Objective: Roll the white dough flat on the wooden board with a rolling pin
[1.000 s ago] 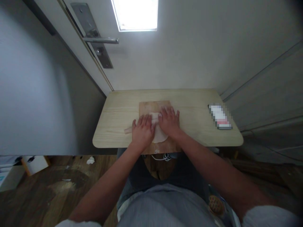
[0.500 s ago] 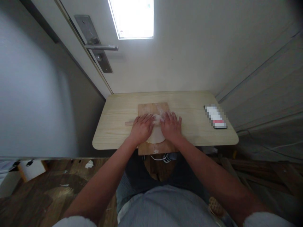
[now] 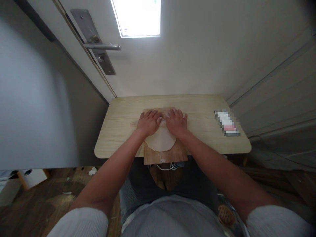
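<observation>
A thin round sheet of pale dough lies on a wooden board dusted with flour. Across the dough's far part runs a rolling pin, its left end sticking out past the board. My left hand presses on the pin from above, fingers stretched forward over it. Beside it my right hand lies on the pin the same way, fingers extended and slightly spread. Both palms hide most of the pin. The dough's near edge, uneven at the left, shows below my wrists.
The board overhangs the near edge of a narrow light wood table. A phone with a blurred screen lies at the right. Behind the table stands a white door with a metal handle. White cables show below the board.
Both hands have moved forward, away from me, with the rolling pin under them. More of the dough's near part shows now, and it looks wider.
</observation>
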### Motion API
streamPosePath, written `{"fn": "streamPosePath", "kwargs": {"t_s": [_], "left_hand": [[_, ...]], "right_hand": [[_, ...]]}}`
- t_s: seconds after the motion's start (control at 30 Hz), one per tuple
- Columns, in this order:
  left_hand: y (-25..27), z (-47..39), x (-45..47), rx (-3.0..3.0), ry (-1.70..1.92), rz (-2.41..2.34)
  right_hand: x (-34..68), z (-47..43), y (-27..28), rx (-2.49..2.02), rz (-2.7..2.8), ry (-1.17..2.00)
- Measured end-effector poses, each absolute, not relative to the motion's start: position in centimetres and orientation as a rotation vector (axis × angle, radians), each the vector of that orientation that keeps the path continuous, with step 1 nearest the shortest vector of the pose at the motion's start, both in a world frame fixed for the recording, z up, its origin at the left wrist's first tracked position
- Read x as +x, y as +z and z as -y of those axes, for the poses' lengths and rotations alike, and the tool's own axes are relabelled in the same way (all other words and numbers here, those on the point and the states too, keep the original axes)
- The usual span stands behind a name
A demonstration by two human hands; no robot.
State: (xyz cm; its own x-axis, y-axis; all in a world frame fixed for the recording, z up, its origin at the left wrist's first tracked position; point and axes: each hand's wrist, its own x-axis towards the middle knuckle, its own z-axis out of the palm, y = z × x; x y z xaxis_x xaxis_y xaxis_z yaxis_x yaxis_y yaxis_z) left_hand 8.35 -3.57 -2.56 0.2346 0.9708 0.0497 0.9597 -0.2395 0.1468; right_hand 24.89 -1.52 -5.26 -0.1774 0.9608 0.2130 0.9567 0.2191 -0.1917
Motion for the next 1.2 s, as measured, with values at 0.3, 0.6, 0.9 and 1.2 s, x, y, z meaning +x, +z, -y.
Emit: {"fn": "streamPosePath", "kwargs": {"t_s": [0.3,0.6,0.9,1.2], "left_hand": [[-2.8,1.1,8.1,2.394,0.201,-1.908],[-3.4,-1.2,7.7,2.382,0.262,-1.901],[-3.5,-2.0,7.4,2.373,0.289,-1.882],[-3.3,0.0,7.9,2.388,0.309,-1.909]], "right_hand": [[24.4,-0.7,-4.8,-1.823,2.217,0.09],[24.1,-2.8,-4.8,-1.812,2.217,0.114],[24.1,-4.3,-5.1,-1.787,2.242,0.189],[24.4,-2.0,-5.4,-1.753,2.219,0.119]]}}
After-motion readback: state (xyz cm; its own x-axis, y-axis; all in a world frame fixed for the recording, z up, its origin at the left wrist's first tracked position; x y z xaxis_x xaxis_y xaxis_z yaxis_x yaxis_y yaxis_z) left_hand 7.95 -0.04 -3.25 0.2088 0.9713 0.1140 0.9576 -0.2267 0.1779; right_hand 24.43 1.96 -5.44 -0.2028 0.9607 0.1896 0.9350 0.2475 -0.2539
